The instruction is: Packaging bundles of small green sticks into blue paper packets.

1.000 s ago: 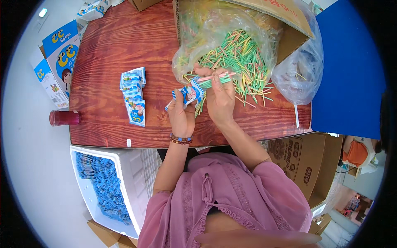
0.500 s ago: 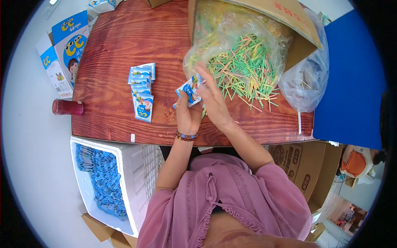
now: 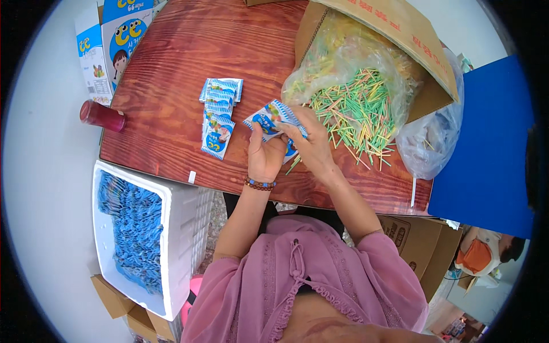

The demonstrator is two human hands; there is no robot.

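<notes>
Presently, the left hand is gripping a blue-and-white sachet with its thumb across the near left part, while the right hand is pinching the same sachet at its right end, so it is sitting between them over the near middle of the worktop. More blue-and-white wrapper is showing just below, though whether it is belonging to a second sachet is staying unclear. If the two hands are pulling unevenly, the thin film could be splitting or creasing, and anything brittle inside could be snapping. Pastel sticks are spilling loosely from the clear bag near the right hand; a careless knuckle could be scattering or crushing them. To the left, overlapping sachets are lying unsecured, so a brush from the left hand could be sliding the row apart. The red jar is sitting at the worktop's left edge, where a knock could be sending it over.
</notes>
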